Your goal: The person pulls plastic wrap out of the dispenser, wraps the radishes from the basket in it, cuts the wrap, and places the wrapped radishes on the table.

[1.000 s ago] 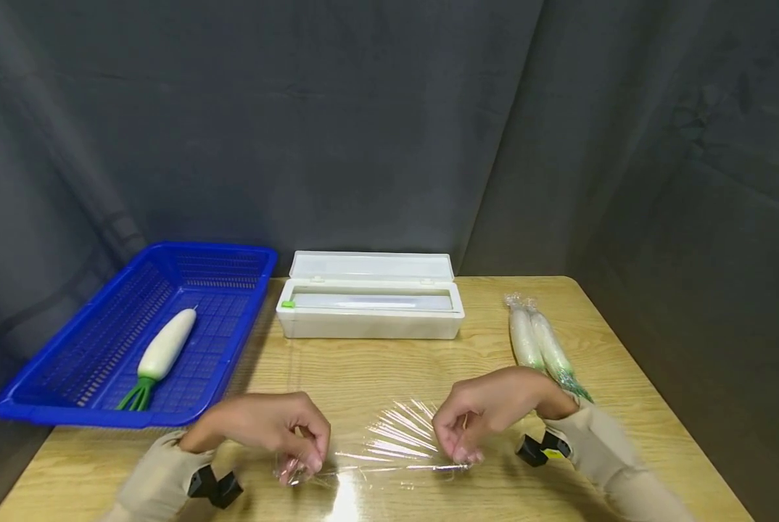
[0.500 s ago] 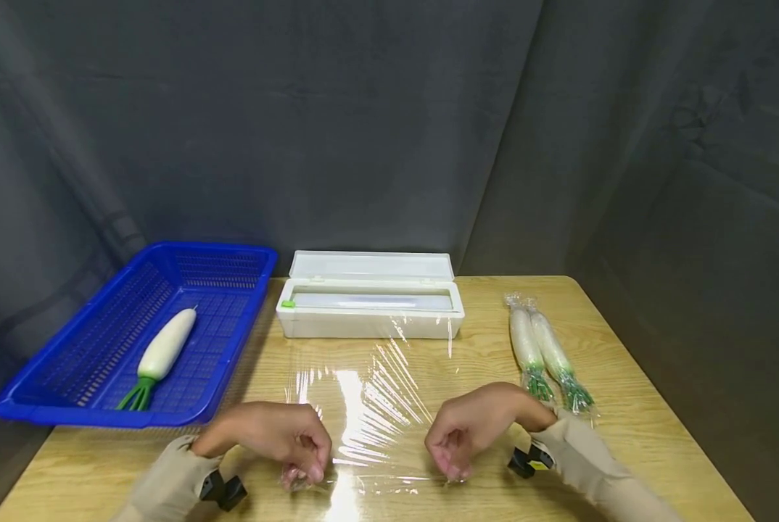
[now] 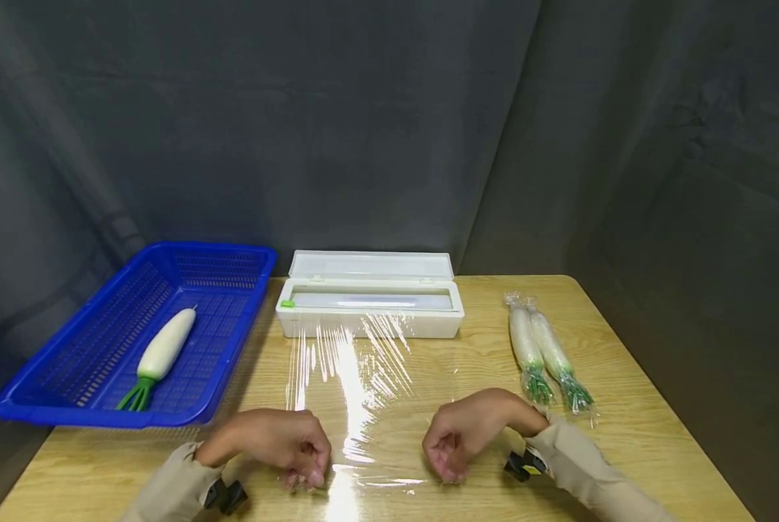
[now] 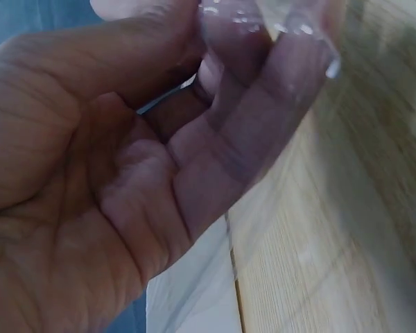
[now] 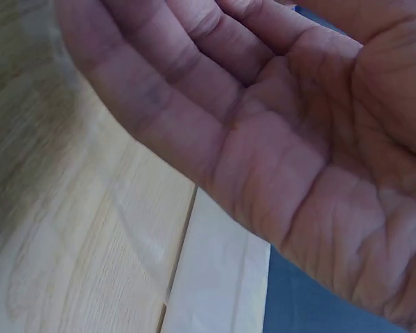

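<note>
A clear sheet of plastic wrap (image 3: pixel 363 406) stretches from the white wrap dispenser (image 3: pixel 371 324) toward the table's front, shining with creases. Its near left edge is pinched by my left hand (image 3: pixel 278 441), thumb against fingers. In the left wrist view, crumpled film (image 4: pixel 291 28) lies over the fingertips. My right hand (image 3: pixel 471 431) pinches the near right edge, its fingers curled down close to the table. The dispenser's lid (image 3: pixel 371 265) stands up, and a white roll (image 3: pixel 371 301) lies inside. A green slider (image 3: pixel 288 304) sits at the left end of its front rim.
A blue basket (image 3: pixel 233 362) at the left holds one white radish (image 3: pixel 167 344) with green stems. Two wrapped radishes (image 3: pixel 546 348) lie side by side at the right of the wooden table (image 3: pixel 650 435). Grey curtains (image 3: pixel 363 130) hang behind and on the sides.
The film has gone from bunched near my hands to spread flat back to the dispenser. Both hands have come slightly nearer the front edge, the right also a little leftward.
</note>
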Tool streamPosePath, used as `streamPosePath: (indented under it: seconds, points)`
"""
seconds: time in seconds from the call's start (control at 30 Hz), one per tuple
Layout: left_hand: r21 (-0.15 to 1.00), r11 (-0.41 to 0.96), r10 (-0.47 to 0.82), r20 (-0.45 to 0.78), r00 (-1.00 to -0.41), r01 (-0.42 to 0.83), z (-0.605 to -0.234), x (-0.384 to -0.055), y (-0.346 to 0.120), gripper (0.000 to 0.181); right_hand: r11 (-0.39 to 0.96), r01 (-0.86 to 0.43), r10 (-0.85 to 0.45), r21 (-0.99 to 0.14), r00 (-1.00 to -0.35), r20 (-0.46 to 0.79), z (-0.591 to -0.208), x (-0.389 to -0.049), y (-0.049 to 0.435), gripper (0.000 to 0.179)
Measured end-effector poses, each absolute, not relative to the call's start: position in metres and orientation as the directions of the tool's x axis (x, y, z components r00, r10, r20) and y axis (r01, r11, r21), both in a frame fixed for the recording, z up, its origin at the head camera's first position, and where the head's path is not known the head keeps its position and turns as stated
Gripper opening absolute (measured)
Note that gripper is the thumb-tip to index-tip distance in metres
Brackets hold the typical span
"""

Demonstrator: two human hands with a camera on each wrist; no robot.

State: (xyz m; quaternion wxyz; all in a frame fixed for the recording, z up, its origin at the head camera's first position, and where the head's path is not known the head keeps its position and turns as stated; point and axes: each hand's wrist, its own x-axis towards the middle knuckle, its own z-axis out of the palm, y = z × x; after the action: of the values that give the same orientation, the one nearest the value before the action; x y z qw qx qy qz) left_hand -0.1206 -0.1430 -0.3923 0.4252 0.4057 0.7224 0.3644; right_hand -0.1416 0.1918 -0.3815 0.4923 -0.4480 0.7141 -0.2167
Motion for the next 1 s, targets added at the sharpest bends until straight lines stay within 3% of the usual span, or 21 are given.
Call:
streamPosePath:
  seconds: [0.17,0.43,0.63,0.87,1.0]
  points:
    - [0.81,0.402,0.906,-0.283,-0.316,0.428,-0.394,-0.116,-0.144,0.013,0.546,-0.434,-0.829,-0.717,-0.154,-0.538,-0.385,-0.139,0.19,0.011]
    - [0.738,0.39,0.914,-0.238,-0.328,0.55,-0.4,-0.111,-0.144,0.015,0.598,-0.426,-0.795,-0.679,-0.203,-0.572,-0.389,-0.137,0.188,0.004]
    - [0.679,0.449,0.887,-0.26,-0.382,0.58,-0.398,-0.107,-0.141,0.012,0.603,-0.424,-0.791,-0.676,-0.209,-0.574,-0.388,-0.137,0.188,0.004]
    - [0.632,0.514,0.853,-0.307,-0.422,0.581,-0.397,-0.101,-0.137,0.012,0.56,-0.424,-0.82,-0.712,-0.163,-0.548,-0.388,-0.14,0.188,0.026]
    - [0.612,0.529,0.844,-0.309,-0.438,0.588,-0.398,-0.098,-0.137,0.016,0.563,-0.396,-0.822,-0.726,-0.172,-0.543,-0.388,-0.14,0.189,0.023]
